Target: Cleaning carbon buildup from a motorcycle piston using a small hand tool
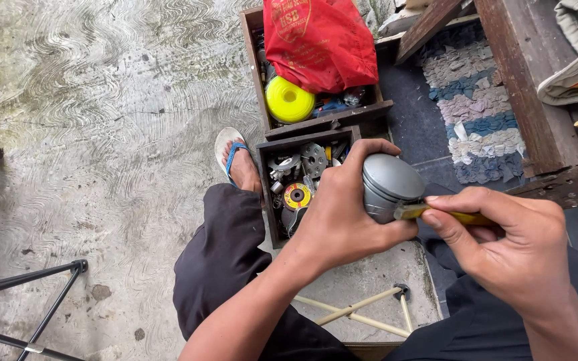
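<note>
The left hand (342, 214) is clamped around a grey, round-topped metal piston (388, 186), held above the lap. The right hand (503, 241) pinches a thin yellow-handled tool (436, 214) whose tip touches the piston's side. Just beyond, on the floor, sits a dark wooden box of metal parts (265, 194).

You're looking down in soft, even daylight with only faint shadows, a pale sheen on the concrete floor (102, 134), everything sharp, and slight wide-angle bending toward the frame edges.

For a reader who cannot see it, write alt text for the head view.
A left hand grips a grey metal piston while the right hand presses a yellow-handled tool against its side. Below lie a wooden box of parts and a sandalled foot.
</note>
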